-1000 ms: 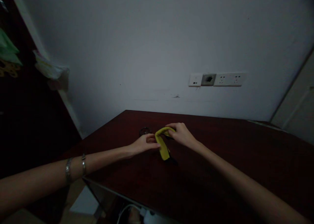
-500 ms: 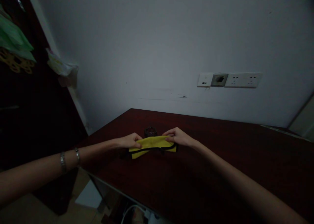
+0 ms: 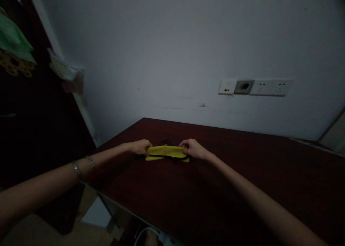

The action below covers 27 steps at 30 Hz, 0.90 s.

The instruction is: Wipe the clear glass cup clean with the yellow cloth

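Observation:
A folded yellow cloth (image 3: 166, 151) with dark edging is stretched between my two hands, low over the dark red tabletop (image 3: 172, 188). My left hand (image 3: 140, 146) is closed on its left end. At the right end, my right hand (image 3: 194, 149) pinches the cloth between thumb and fingers. Just behind the cloth stands a small dark glass dish or jar (image 3: 165, 142); its lower part is hidden by the cloth, so I cannot tell its full shape.
A pale wall (image 3: 161, 59) rises behind the table, with a row of sockets (image 3: 254, 87) at right. On the left is a dark door (image 3: 35, 131) with green cloth (image 3: 13, 37) hanging. A white board-like object (image 3: 96, 213) and cables (image 3: 147, 231) lie below the table edge.
The cloth has moved slightly away from me, closer to the glass piece, and its hanging front part looks flatter. My left hand has shifted a little toward the right.

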Tool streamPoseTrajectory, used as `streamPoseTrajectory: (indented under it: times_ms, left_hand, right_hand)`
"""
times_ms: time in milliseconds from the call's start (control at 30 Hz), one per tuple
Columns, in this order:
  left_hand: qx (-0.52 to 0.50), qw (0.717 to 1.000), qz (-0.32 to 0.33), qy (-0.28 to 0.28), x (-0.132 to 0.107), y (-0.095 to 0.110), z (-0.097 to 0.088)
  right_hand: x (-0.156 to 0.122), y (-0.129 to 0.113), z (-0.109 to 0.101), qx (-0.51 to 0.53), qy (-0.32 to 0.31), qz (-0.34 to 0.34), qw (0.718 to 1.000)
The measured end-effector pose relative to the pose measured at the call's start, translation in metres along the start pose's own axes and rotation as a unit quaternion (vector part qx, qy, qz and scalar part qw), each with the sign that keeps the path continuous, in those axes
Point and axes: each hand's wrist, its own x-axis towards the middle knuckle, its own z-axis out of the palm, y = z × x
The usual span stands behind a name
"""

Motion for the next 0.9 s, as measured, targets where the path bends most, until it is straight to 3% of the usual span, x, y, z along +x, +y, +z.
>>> streamPoseTrajectory:
  times_ms: [200, 467, 700, 900]
  left_hand:
    - [0.121, 0.988, -0.014, 0.098, 0.01, 0.009, 0.005]
    - [0.164, 0.971, -0.09, 0.146, 0.019, 0.022, 0.013]
    - [0.059, 0.972, -0.143, 0.178, 0.026, 0.024, 0.025]
    - [-0.116, 0.943, -0.18, 0.256, 0.04, 0.029, 0.042]
  right_hand:
    - [0.008, -0.004, 0.008, -0.161, 0.081, 0.014, 0.983]
    - [0.011, -0.015, 0.021, -0.291, 0.128, 0.011, 0.948]
    - [0.02, -0.006, 0.032, -0.239, 0.121, -0.01, 0.963]
    - [0.039, 0.007, 0.049, -0.089, 0.184, 0.018, 0.979]
